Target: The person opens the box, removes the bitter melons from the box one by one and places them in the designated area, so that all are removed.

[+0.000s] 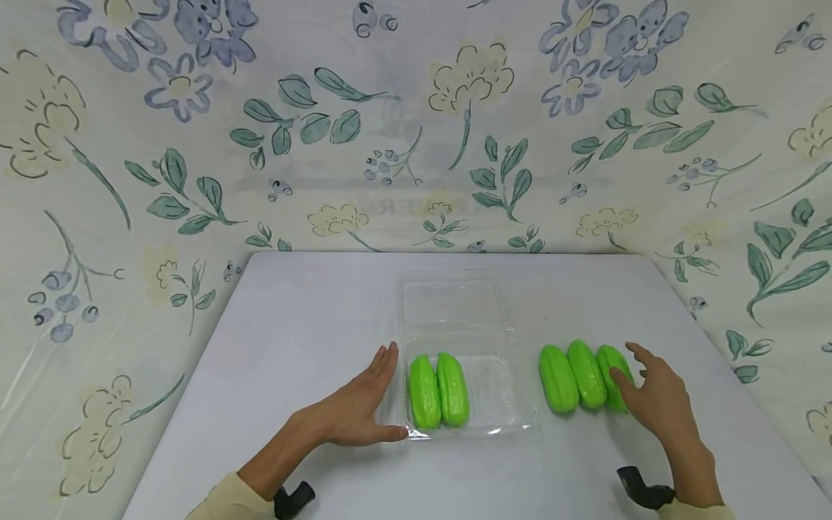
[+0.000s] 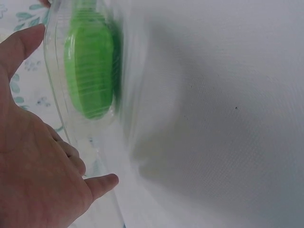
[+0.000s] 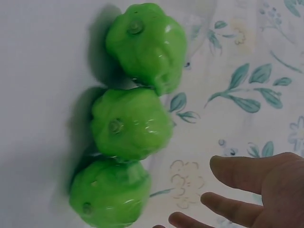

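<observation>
Both spread and empty, the left hand (image 1: pixel 360 410) maybe steadies the clear box (image 1: pixel 495 390) while the right hand (image 1: pixel 659 401) is by green vegetables (image 1: pixel 586 375).

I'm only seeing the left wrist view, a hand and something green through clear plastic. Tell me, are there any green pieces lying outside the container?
Observer: Yes, the head view shows three green pieces in a row to the right of the clear container.
Operator: Where's the right hand?
Observer: The right hand is over by the rightmost piece of that row, its fingers not wrapped around it.
Operator: And the container's lid, open or shut?
Observer: Open; the clear lid lies folded back on the far side of the container.
</observation>
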A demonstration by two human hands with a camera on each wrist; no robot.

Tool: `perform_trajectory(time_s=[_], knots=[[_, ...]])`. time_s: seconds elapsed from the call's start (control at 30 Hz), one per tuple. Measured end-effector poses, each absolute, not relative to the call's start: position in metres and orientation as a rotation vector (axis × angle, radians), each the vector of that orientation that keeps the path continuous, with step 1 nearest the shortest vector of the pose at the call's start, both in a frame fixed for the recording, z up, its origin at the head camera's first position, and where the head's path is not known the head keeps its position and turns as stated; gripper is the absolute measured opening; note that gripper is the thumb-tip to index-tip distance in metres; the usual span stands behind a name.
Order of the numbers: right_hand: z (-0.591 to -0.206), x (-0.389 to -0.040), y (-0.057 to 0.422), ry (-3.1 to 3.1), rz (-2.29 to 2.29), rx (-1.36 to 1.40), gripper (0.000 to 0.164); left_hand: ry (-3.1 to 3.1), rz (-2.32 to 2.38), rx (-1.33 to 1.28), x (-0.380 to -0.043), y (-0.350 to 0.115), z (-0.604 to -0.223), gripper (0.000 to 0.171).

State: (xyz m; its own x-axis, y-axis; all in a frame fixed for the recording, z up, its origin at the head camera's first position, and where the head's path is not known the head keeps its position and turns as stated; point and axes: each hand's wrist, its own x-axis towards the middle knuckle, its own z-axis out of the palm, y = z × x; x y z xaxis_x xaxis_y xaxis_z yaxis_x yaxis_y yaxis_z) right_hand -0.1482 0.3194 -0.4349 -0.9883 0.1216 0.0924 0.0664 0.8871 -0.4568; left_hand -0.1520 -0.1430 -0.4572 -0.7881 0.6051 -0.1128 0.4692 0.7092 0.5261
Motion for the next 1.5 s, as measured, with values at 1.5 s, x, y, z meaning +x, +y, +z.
perform_trajectory(time_s=[1.5], knots=[[-0.436,-0.144,0.168,-2.782,1.025,0.466,0.053,2.632,0.711,0.814,-0.150,-0.146,-0.457,0.116]])
